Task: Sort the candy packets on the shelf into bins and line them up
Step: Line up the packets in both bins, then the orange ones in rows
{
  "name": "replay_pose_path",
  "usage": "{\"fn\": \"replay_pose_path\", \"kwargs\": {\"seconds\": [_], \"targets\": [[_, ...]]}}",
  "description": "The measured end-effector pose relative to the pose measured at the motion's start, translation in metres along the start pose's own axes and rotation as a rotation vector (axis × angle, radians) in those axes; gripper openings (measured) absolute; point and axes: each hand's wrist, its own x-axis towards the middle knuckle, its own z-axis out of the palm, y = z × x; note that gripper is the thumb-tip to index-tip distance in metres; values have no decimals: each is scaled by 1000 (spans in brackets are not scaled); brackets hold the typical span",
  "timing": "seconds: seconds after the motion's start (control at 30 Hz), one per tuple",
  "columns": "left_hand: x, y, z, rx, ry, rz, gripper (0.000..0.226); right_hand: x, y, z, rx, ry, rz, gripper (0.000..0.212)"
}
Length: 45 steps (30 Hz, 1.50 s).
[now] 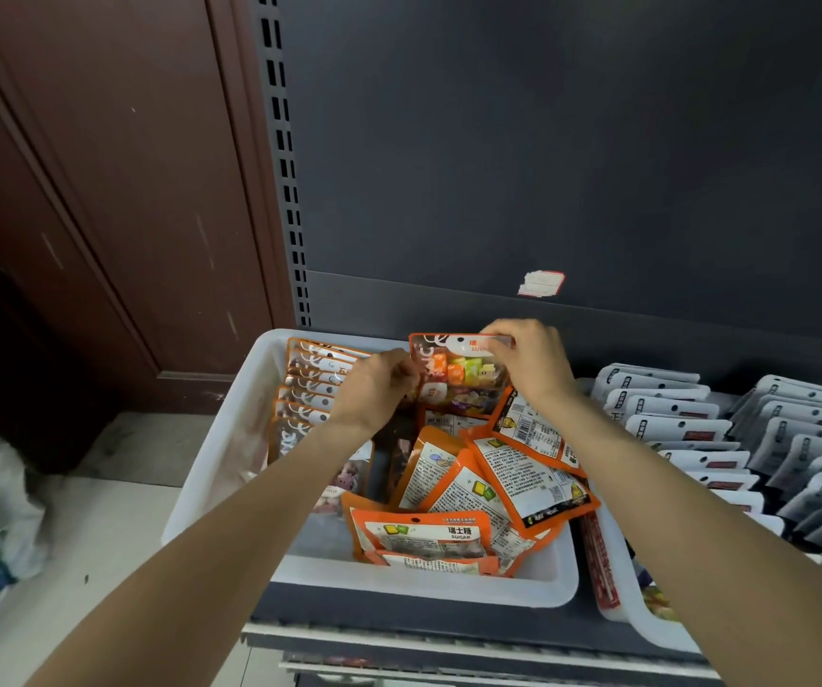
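two hands (pixel 384 384), two bins (pixel 230 438) (white)

the person's two forearms are bare all the way to the lower edge of the view, with no sleeve showing. the left hand (pixel 380 384) and right hand (pixel 530 359) are bare too, ungloved, with short nails.

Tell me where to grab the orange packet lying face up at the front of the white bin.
Pinch the orange packet by its flat top strip, around the hang hole, coming from above. That edge lies uppermost and clear, while its lower edge is tucked under another packet near the white bin front wall, and more packets overlap its right side.
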Motion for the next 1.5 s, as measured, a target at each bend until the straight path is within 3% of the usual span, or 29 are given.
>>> {"fn": "replay_pose_path", "kwargs": {"seconds": [0.33,0.43,0.63,0.73,0.8,0.9,1.17,1.3,1.5], "targets": [[-1,-1,8,174,-155,-61,22,-15,2,8,-216,-188,22,28],[0,-1,9,162,-111,-50,22,-16,9,7,-106,-205,30,30],[7,8,5,77,55,108,16,-15,13,-5,72,-104,66,25],[10,18,0,-3,82,213,8,-16,4,-9,284,-238,97,35],[10,24,2,-19,46,259,8,-18,2,-5,251,-299,83,43],[7,28,8,19,-29,280,11,-21,5,4,69,-244,49,35],[-1,4,-1,275,-76,61,18,-26,12,9,56,-160,61,25],[4,19,-10,194,54,146,14,-28,11,-2,34,-194,78,36],[2,23,5,301,7,97,21,-48,24,-27,33,-331,218,55]]}}
